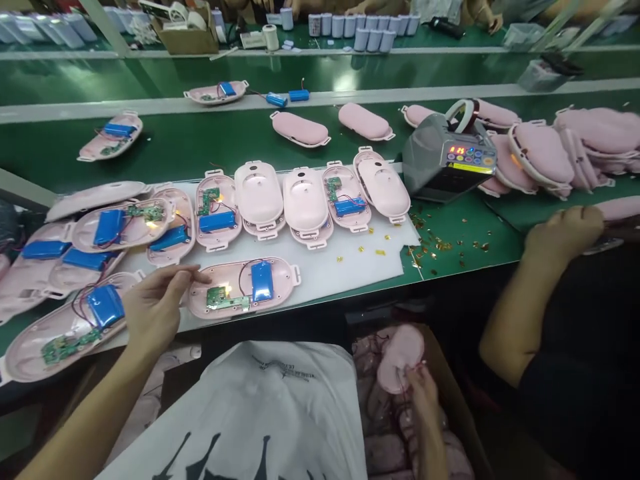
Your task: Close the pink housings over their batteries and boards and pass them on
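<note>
My left hand has its fingers pinched at the left end of an open pink shell. That shell lies at the table's front edge and holds a green circuit board and a blue battery. Down in a cardboard box beside my lap, my right hand grips the edge of a pink cover. Behind the open shell stands a row of pink shells, some with a cover laid on top, others showing boards and batteries.
A grey tape dispenser stands behind scattered yellow tape pieces. Closed pink cases are piled at the right. Another person's arm reaches in there. Open shells crowd the left. The box holds more covers.
</note>
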A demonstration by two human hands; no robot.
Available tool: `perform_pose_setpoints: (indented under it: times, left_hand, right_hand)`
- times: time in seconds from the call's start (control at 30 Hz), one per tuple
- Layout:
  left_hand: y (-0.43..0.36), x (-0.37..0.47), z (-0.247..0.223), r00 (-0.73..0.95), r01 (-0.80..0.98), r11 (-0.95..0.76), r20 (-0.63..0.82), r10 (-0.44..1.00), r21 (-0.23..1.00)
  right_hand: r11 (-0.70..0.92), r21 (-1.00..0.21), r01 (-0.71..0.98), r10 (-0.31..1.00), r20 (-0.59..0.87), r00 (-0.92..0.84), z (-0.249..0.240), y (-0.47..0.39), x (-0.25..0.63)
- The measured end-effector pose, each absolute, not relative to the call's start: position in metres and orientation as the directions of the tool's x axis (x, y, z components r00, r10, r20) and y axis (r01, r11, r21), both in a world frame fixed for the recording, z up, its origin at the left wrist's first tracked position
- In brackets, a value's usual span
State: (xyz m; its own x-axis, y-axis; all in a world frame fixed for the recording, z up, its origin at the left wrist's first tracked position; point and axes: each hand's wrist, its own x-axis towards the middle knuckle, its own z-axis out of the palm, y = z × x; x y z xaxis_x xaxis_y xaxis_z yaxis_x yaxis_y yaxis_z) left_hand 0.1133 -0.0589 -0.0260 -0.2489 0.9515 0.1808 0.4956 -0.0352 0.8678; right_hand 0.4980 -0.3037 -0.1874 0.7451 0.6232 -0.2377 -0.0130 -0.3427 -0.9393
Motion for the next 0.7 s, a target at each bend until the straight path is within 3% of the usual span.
perform_pose_setpoints:
  times: [0.07, 0.2, 0.3, 0.4, 0.47, 0.53, 0.63, 0.7]
  left_hand:
    - [-0.056, 0.111, -0.027, -0.184, 0.487, -0.077, 0.188, 0.965, 0.87]
    - [-0.058, 0.103, -0.032, -0.138, 0.432, -0.124, 0.201, 0.97, 0.893]
    - [-0.062, 0.1, -0.04, -0.042, 0.42, -0.308, 0.357, 0.933, 0.854]
    - [-0.063, 0.102, -0.046, 0.031, 0.477, -0.543, 0.604, 0.796, 0.691]
    - [-0.061, 0.104, -0.047, -0.002, 0.556, -0.6, 0.723, 0.691, 0.575]
    - [-0.057, 0.104, -0.047, -0.075, 0.587, -0.598, 0.772, 0.631, 0.546]
    - [-0.05, 0.105, -0.05, -0.223, 0.386, -0.591, 0.693, 0.685, 0.708]
    - [-0.046, 0.107, -0.052, -0.311, 0.098, -0.478, 0.483, 0.818, 0.873]
  right_hand:
    - [-0.279, -0.959, -0.043, 0.653, -0.223, 0.724, -0.152, -0.278, 0.501]
    - [-0.062, -0.989, -0.135, 0.848, -0.123, 0.515, -0.071, -0.163, 0.457]
    - [0.028, -0.981, -0.193, 0.889, -0.064, 0.453, -0.033, -0.073, 0.382]
    - [0.014, -0.948, -0.317, 0.919, -0.113, 0.378, -0.025, -0.03, 0.306]
    - [-0.066, -0.926, -0.373, 0.953, -0.169, 0.25, -0.03, -0.028, 0.273]
    - [-0.108, -0.918, -0.382, 0.967, -0.186, 0.173, -0.037, -0.036, 0.254]
    - [-0.061, -0.926, -0.372, 0.969, -0.144, 0.199, -0.041, -0.053, 0.237]
    - [-0.031, -0.929, -0.369, 0.962, -0.127, 0.24, -0.043, -0.06, 0.227]
